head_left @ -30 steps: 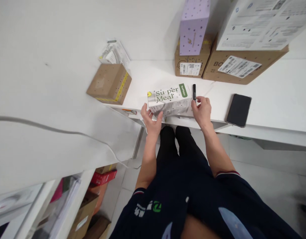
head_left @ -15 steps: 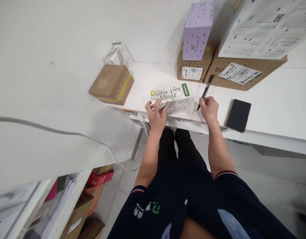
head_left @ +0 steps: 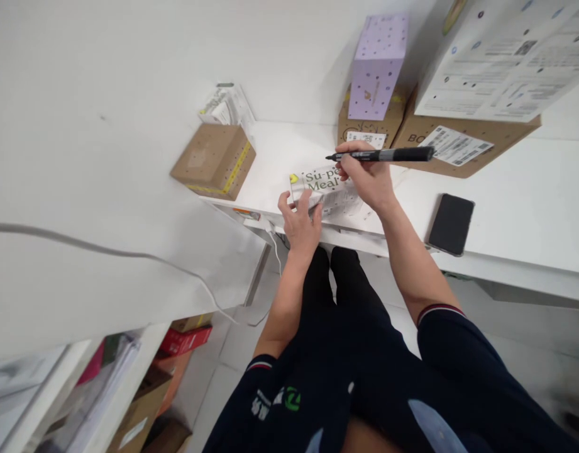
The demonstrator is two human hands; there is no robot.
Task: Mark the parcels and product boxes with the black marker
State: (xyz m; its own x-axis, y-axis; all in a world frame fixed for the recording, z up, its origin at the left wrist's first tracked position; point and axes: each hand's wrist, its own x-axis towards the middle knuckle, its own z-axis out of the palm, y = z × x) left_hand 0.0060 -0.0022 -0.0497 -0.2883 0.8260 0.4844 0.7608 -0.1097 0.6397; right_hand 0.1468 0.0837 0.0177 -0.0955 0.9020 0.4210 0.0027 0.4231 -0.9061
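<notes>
A white "Su-per Meal" box [head_left: 317, 182] lies on the white table [head_left: 506, 207] near its front edge. My left hand [head_left: 301, 217] grips the box's near left corner, fingers curled around it. My right hand [head_left: 367, 176] is raised over the right half of the box and pinches a black marker [head_left: 388, 154]. The marker lies level, its tip pointing left just above the box's top face. The right end of the box is hidden behind my right hand.
A small brown carton with yellow tape [head_left: 214, 160] sits at the left, papers [head_left: 226, 104] behind it. Two brown labelled cartons [head_left: 459, 141] stand at the back, a lilac box [head_left: 376, 69] and printed sheet [head_left: 501, 60] on them. A black phone [head_left: 452, 223] lies right.
My right hand picked the marker up from the table beside the box and swung it over the box, tip to the left. My left hand slid onto the box's near corner.
</notes>
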